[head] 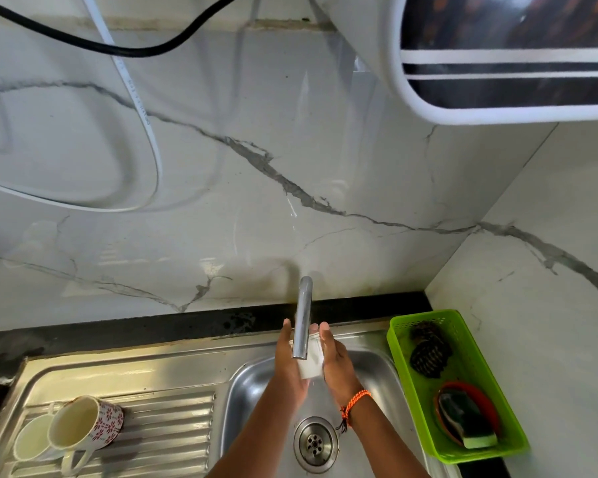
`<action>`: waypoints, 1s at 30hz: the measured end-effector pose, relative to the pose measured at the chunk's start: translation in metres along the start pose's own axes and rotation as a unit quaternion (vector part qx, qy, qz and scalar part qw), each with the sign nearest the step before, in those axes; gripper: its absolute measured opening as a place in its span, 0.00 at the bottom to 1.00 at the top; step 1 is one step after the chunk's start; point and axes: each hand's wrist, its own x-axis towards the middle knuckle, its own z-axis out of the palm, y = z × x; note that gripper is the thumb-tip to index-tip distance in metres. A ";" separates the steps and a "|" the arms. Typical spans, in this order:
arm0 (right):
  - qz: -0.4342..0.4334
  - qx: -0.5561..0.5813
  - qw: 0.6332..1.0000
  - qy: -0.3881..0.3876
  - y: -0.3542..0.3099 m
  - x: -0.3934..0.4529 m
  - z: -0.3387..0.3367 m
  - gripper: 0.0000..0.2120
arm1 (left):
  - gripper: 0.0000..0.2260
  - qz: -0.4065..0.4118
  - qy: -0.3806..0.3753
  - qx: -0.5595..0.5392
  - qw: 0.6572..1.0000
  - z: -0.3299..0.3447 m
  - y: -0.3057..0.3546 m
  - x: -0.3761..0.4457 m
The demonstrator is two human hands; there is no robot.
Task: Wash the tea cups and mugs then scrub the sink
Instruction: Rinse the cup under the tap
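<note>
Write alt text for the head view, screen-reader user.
Both hands, left hand and right hand, hold a white cup under the tap over a steel sink. Two mugs lie on the drainboard at left; a green basket with scrubbers sits at right.

A steel sink [145, 370] drainboard carries two mugs [66, 432]; a green basket [425, 401] sits beside it.

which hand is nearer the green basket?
Right. The right hand holds the white cup under the tap over the sink bowl, on the side toward the green basket. The left hand is on the cup's far side.
</note>
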 end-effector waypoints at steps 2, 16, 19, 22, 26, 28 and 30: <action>-0.033 -0.031 0.999 0.022 0.000 0.002 0.005 0.14 | 0.24 -0.003 0.016 -0.008 1.000 -0.001 -0.003 0.000; 0.095 0.023 0.995 0.007 0.009 0.017 0.015 0.28 | 0.15 0.062 0.012 0.123 0.990 -0.019 -0.006 -0.011; 0.045 -0.030 0.997 0.060 0.011 0.014 0.019 0.22 | 0.30 0.059 0.005 0.103 0.993 -0.023 -0.008 -0.013; -0.034 -0.220 0.967 0.123 0.017 0.019 0.011 0.22 | 0.24 0.072 0.025 0.114 0.991 -0.021 -0.008 -0.012; -0.090 -0.263 0.955 0.101 0.022 0.025 0.005 0.10 | 0.10 0.069 0.077 0.145 0.984 -0.025 -0.004 -0.008; -0.087 -0.147 0.982 0.078 0.018 0.016 0.005 0.11 | 0.06 0.064 0.115 0.124 0.983 -0.024 -0.002 -0.002; -0.101 -0.095 0.989 0.052 0.016 0.005 0.010 0.09 | 0.06 0.083 0.152 0.127 0.977 -0.022 0.001 0.002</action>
